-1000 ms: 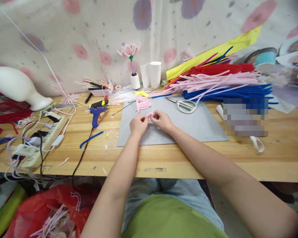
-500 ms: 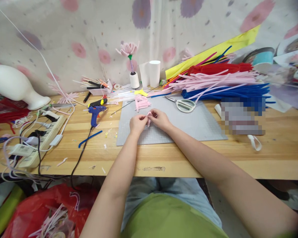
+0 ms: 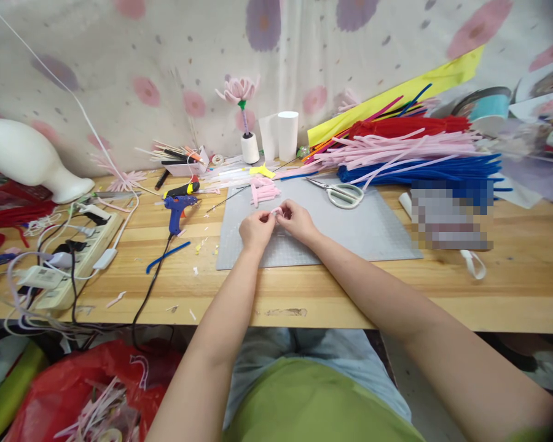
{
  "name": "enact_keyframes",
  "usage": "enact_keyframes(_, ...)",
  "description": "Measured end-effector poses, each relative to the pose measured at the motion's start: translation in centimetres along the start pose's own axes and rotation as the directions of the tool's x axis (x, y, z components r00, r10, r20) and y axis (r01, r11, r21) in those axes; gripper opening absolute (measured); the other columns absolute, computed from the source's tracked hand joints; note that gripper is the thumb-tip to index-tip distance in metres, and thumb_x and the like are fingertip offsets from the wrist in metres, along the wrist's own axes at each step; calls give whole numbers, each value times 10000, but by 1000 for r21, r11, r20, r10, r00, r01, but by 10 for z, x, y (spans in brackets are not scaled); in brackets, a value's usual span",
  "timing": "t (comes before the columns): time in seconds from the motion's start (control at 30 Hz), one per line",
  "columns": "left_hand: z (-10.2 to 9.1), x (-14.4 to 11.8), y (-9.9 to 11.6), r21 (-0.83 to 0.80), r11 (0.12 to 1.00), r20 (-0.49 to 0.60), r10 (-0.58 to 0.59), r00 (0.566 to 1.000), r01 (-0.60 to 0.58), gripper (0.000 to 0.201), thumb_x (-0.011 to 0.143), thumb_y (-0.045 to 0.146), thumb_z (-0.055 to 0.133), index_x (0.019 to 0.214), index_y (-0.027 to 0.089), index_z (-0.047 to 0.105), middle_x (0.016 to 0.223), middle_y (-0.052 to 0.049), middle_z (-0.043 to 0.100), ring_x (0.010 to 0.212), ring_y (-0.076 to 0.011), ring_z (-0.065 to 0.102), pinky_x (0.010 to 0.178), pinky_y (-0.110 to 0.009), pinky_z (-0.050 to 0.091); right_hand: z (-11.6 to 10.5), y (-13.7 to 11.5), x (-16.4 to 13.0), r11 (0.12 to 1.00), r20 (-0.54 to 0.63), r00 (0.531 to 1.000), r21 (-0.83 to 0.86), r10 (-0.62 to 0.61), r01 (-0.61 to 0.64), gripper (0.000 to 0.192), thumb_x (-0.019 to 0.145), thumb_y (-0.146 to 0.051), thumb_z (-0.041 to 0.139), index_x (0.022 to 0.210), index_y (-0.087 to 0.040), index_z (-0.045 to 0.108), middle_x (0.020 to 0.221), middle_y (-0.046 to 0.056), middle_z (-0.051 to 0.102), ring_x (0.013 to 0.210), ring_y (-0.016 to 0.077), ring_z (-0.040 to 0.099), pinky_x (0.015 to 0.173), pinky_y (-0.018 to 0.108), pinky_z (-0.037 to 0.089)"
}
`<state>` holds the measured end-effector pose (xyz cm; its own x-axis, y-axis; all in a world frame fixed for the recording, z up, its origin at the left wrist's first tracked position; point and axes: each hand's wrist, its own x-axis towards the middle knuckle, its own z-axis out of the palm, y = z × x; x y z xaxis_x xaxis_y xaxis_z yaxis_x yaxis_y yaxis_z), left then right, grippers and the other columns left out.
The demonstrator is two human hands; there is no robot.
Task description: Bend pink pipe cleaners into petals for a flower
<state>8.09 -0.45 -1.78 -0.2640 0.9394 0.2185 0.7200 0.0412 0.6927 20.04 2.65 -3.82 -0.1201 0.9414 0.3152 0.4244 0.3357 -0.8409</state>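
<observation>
My left hand [image 3: 256, 230] and my right hand [image 3: 296, 220] meet over the grey cutting mat [image 3: 350, 233], fingertips pinched together on a small pink pipe-cleaner piece [image 3: 276, 212]. Most of that piece is hidden by my fingers. A small heap of short pink pipe-cleaner pieces [image 3: 263, 190] lies on the mat just beyond my hands. White-handled scissors [image 3: 343, 193] rest on the mat to the right.
A blue glue gun [image 3: 177, 209] lies left of the mat, its cord running off the table's front edge. A power strip [image 3: 76, 258] with tangled cables sits far left. Stacks of pink, blue and red pipe cleaners [image 3: 410, 156] fill the back right. A pink flower [image 3: 237, 91] stands by the wall.
My hands have stayed in place over the mat, with the fingers working the pink piece slightly. Nothing else has moved.
</observation>
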Motion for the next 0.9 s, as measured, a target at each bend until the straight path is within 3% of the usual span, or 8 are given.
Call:
enact_keyframes(0.23,5,11,-14,-221,975,164,38,986,-1,225,730,374,588,805,196,706,775,-17,704,701,-128,620,646,-219,426,-2,5,2,997,1,1000,80,-21,21,159,744,-302,539,851,-191,578,789,14,648,668,129,559,646,265,422)
enact_keyframes(0.33,5,13,-16,-222,975,204,38,978,8,213,726,358,587,762,187,710,710,-12,693,655,-124,606,626,-219,418,-2,5,2,994,20,1000,111,-16,14,168,754,-336,548,829,-190,579,786,22,658,697,142,588,660,274,442)
enact_keyframes(0.6,5,9,-5,-111,988,81,-99,992,107,253,718,426,577,716,208,704,713,-11,693,669,-128,601,610,-221,393,5,5,4,990,2,1000,139,-4,3,173,746,-353,534,780,-186,564,731,12,648,651,128,577,658,267,451)
enact_keyframes(0.9,5,4,-2,-71,992,15,-103,995,104,219,751,380,550,775,217,694,776,-9,702,722,-131,610,652,-226,405,5,1,4,992,-9,1000,128,6,-5,152,728,-331,534,762,-183,547,703,5,625,621,116,542,625,253,425)
